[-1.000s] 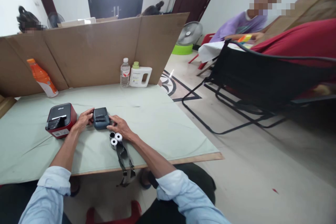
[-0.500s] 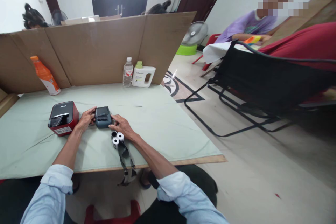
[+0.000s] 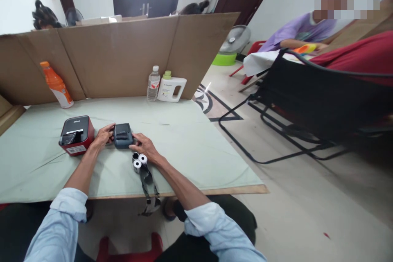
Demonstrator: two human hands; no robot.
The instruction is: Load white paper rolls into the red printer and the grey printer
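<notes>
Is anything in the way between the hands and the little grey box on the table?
No, nothing visible is. The left hand touches the left side of the small grey printer, and the right hand touches its right front corner. The paper rolls lie just in front, beside the right hand, and the red printer sits off to the left.

Small dark grey-blue portable printer (image 3: 123, 135): flat on the green table cover, near the front edge, lid apparently closed, though detail is too small to confirm. Boxy body with rounded corners, a dark slot band across its top face. It sits upright and square to the viewer.
</notes>
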